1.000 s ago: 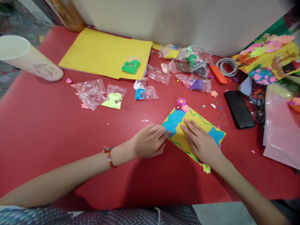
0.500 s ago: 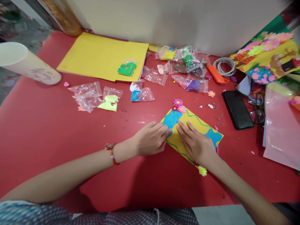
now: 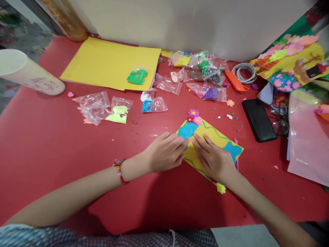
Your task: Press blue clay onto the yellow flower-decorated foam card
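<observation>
A yellow card [image 3: 212, 132] lies at an angle on the red table, with green wavy clay lines along its edges. Blue clay [image 3: 188, 130] is spread over its upper left corner, and another blue clay patch [image 3: 232, 150] covers the right corner. Pink and magenta clay flowers [image 3: 194, 116] sit at the top; a yellow flower [image 3: 220, 188] is at the bottom corner. My left hand [image 3: 166, 152], fingers partly bent but apart, presses its fingertips on the blue clay's lower edge. Flat on the card's middle rests my right hand [image 3: 216, 159], fingers spread, fingertips beside the blue clay.
Small bags of coloured clay [image 3: 203, 67] lie at the back. A yellow folder [image 3: 110, 63] and a paper cup [image 3: 31, 73] are to the left. On the right are a black phone [image 3: 259, 120], glasses [image 3: 280, 118], an orange comb [image 3: 235, 81] and a coiled cable [image 3: 245, 73].
My left fingertips have shifted slightly right along the blue clay's edge. The right hand stays on the card; the whole view has moved a little.
</observation>
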### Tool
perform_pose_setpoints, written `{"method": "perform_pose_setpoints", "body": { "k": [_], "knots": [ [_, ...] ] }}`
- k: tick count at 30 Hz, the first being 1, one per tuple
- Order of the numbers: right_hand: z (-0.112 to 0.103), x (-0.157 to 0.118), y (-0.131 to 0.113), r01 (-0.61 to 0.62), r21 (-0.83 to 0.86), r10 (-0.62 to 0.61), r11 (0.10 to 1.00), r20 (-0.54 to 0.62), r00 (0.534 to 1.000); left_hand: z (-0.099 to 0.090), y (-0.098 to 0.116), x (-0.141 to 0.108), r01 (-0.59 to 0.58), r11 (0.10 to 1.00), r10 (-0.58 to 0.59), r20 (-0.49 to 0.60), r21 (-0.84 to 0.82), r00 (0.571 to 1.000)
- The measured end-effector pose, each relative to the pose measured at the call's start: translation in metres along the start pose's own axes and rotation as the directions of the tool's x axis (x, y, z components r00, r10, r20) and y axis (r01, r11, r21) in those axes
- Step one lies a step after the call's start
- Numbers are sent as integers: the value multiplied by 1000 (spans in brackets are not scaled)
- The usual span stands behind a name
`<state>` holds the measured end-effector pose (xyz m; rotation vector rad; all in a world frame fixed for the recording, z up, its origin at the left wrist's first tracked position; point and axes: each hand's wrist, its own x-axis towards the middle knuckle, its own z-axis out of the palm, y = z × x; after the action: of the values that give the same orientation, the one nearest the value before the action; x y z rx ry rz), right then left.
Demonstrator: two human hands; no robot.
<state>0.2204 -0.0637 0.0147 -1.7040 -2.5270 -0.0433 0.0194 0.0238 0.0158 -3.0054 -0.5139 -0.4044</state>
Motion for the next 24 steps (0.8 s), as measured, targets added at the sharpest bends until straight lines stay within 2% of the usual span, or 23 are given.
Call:
{"method": "perform_pose_setpoints", "body": {
  "k": [3,9,11,13,15,17,19,20,22,24],
  "knots": [
    [1,1,-7,28,-2,-28,1000,3,1000,0,-2,-1,20,1000,-21,44,22,999],
    [5,2,-13,-10,19,10,1000,-6,1000,2,1,4,-3,1000,6,105,-27,995],
    [4,1,-10,-24,81,26,996,-23,999,-1,-1,7,24,994,-12,111,-107,994],
    [0,0,-6,-15,204,36,979,-99,994,-4,-5,9,115,954,-96,81,-277,992],
    [-7,2,-3,9,330,70,944,-226,972,-7,-8,9,236,812,-240,62,-533,969],
    [-14,6,-4,34,400,113,916,-339,934,-9,-7,9,315,555,-341,136,-770,930],
    [-21,13,-8,57,425,124,903,-386,914,-10,-1,9,348,307,-333,242,-886,911],
    [-24,17,-11,71,436,116,897,-387,915,-10,4,9,352,230,-304,277,-907,912],
    [-26,24,-19,105,456,81,883,-370,925,-11,13,7,351,171,-249,305,-921,919],
    [-24,28,-25,132,473,41,871,-338,940,-12,20,4,357,186,-233,311,-916,921]
  ]
}}
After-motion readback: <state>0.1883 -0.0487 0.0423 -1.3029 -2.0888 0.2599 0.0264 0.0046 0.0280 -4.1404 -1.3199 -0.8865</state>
